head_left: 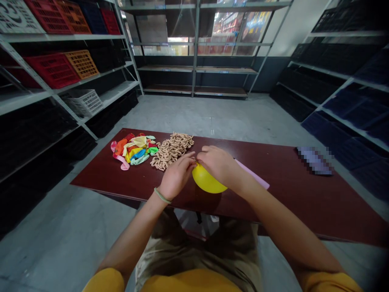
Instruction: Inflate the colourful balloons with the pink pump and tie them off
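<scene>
At far left, steel shelving (65, 69) carries red and orange plastic crates (53, 71). On the dark red worktop (291, 198), a heap of deflated multicoloured balloons (132, 151) lies at the left end, in orange, yellow, blue, pink and green. Directly beside it lies a pile of tan looped cord (172, 151); its material cannot be determined.

The left hand (178, 175), with a pale green wristband (162, 195) at the wrist, is narrowly closed at the top of the yellow balloon (207, 179). The right hand (217, 164) is likewise narrowly closed there, and the fingers of the two hands meet. The balloon is inflated, smooth and rounded, and sits on the worktop between and just below the hands. Its neck is hidden by the fingers.

To the right, a flat pink strip (252, 173) lies partly beneath the right forearm. Further right is a pixelated, unidentifiable item (315, 160).
</scene>
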`<state>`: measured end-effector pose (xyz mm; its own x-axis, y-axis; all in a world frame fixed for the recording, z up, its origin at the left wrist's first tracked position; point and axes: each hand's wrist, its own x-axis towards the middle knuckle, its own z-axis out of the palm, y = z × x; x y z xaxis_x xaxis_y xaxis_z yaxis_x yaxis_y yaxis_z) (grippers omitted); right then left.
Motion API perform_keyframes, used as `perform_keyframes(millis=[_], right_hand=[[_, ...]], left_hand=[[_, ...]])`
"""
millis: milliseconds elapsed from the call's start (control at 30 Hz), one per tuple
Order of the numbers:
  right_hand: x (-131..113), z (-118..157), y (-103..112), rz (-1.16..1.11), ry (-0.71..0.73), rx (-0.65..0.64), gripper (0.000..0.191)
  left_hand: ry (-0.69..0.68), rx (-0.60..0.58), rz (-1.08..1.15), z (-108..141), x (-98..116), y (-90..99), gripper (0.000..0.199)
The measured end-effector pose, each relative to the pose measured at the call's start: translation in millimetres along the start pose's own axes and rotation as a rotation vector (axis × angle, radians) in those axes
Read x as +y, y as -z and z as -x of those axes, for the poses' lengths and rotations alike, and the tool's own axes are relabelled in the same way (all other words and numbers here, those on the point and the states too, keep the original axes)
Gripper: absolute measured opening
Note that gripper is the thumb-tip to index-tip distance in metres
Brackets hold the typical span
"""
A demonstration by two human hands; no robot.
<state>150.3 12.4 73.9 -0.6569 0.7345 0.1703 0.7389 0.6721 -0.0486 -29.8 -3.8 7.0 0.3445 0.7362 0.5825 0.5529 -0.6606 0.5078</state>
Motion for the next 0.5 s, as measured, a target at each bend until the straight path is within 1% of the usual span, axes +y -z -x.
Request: perform_keyframes(millis=[133, 233, 300, 367, 433, 500], right_hand=[[-6, -1, 5, 0.027, -0.045, -0.026, 0.024], [-14, 1, 8, 0.061, -0.071, -0.047, 0.019], [-19, 4, 7, 0.085, -0.085, -0.024, 0.016], [-23, 7, 2, 0.081, -0.111, 0.052, 0.017], [-25, 11, -5, 0.021, -0.123, 0.129, 0.017], [-26, 15, -12, -0.058, -0.116, 0.166, 0.016]], left_hand=[[0.091, -0.052, -0.002, -2, 4, 1.3, 0.012], [0.151, -0.070, -0.051, -3, 5, 3.0, 0.011], [0.227, -0.067, -0.032, -3, 3, 3.7, 0.010], [0.333, -0.061, 0.058, -3, -1, 3.5, 0.012], [0.437, -0.062, 0.195, -4, -4, 2.2, 0.015], [0.521, -0.063, 0.359, -4, -5, -0.4, 0.016]])
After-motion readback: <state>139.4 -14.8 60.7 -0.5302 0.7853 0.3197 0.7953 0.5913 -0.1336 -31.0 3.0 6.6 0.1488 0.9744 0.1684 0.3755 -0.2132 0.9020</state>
